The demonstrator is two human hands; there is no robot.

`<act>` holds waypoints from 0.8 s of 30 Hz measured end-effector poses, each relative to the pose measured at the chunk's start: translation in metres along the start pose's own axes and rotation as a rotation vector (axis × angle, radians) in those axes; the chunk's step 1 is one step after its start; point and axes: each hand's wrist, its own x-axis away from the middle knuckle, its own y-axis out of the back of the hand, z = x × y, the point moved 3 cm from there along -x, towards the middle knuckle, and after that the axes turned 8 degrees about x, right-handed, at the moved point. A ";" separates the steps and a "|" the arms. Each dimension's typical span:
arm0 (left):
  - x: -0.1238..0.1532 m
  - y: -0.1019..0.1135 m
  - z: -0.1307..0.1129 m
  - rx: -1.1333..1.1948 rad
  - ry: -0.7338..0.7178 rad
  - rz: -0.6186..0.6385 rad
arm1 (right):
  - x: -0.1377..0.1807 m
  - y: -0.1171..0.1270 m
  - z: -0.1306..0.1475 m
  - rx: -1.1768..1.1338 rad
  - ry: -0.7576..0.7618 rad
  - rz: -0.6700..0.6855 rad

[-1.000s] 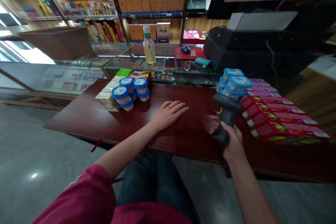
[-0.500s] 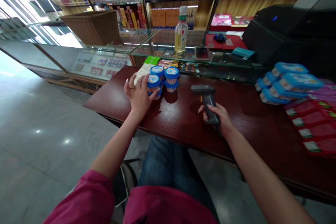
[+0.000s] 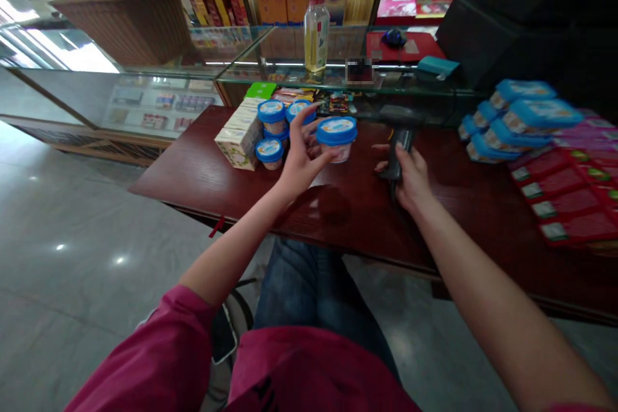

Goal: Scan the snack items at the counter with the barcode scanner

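Observation:
My left hand (image 3: 302, 158) is closed around a small cup with a blue lid (image 3: 337, 137) and holds it up above the dark red table (image 3: 193, 174). Just behind it stand several more blue-lidded cups (image 3: 271, 132) in a stacked cluster. My right hand (image 3: 409, 174) grips the handle of a dark barcode scanner (image 3: 400, 132), whose head is level with the lifted cup and about a hand's width to its right.
White cartons (image 3: 239, 138) lie left of the cups. Blue-lidded tubs (image 3: 519, 123) and red flat boxes (image 3: 572, 196) fill the table's right side. A glass counter (image 3: 270, 71) behind carries a bottle (image 3: 315, 19); a black till machine (image 3: 521, 19) stands at the back right.
My left hand went from flat on the table to the cup cluster and lifted one cup toward the scanner. My right hand brought the scanner left, away from the blue tubs.

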 end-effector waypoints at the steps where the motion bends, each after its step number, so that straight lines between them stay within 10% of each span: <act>1: -0.009 -0.020 0.010 0.127 0.056 0.006 | -0.008 0.006 0.000 -0.005 -0.014 -0.001; 9: -0.086 -0.111 0.089 0.857 0.594 -0.042 | -0.037 0.041 0.005 -0.193 -0.155 0.029; 24: -0.113 -0.120 0.113 0.799 0.448 -0.115 | -0.022 0.027 0.006 -0.015 -0.124 0.105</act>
